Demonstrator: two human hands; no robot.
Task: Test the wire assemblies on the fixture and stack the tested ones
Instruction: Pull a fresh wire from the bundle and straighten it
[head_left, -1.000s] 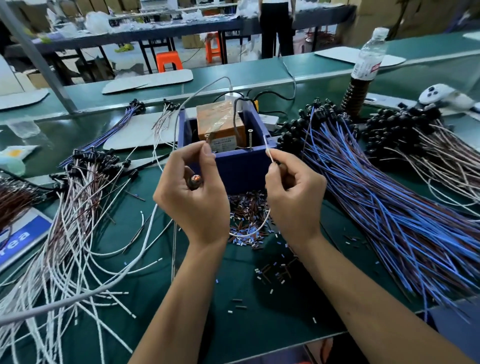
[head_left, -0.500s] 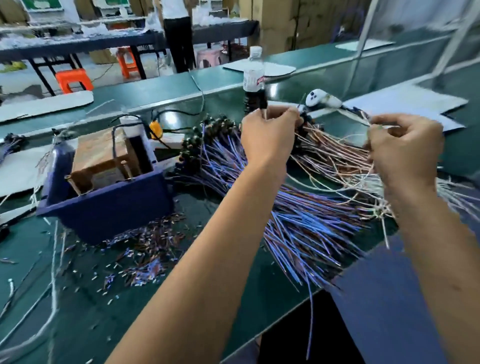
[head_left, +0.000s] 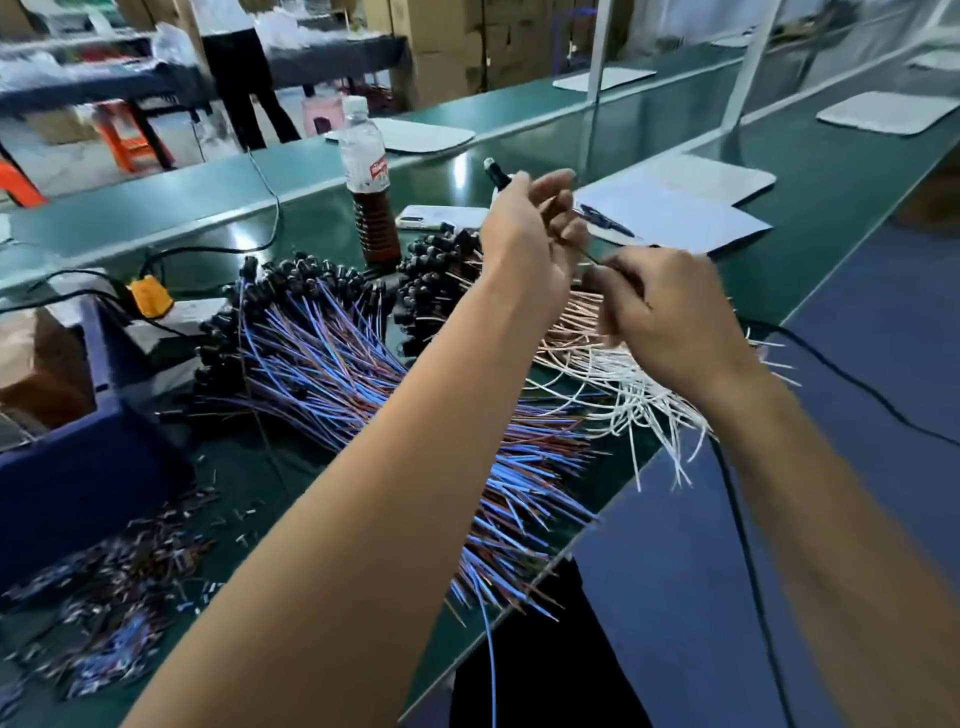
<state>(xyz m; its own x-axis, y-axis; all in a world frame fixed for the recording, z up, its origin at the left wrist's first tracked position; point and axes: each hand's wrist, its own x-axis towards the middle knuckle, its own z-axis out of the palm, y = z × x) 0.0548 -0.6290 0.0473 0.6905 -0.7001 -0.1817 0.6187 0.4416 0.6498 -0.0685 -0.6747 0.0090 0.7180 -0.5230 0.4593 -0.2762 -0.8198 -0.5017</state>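
Both hands are raised over the white-wire pile (head_left: 613, 374) at the right of the bench (head_left: 270, 467): the left hand (head_left: 524, 244) pinches a wire assembly (head_left: 496, 174) by its black end, the right hand (head_left: 670, 312) curls round its wire. This looks like stacking a tested piece; next it must be laid flat on that pile, whose wire ends overhang the near bench edge.

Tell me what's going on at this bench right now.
A person is working through wire assemblies at a green bench. Both hands are raised over the white and pink wire pile: the left hand holds a black-capped assembly up, and the right hand pinches its thin lead lower down. A larger blue and red wire pile lies nearer the blue test fixture box at the left, with no hand on it. A bottle stands behind the piles.
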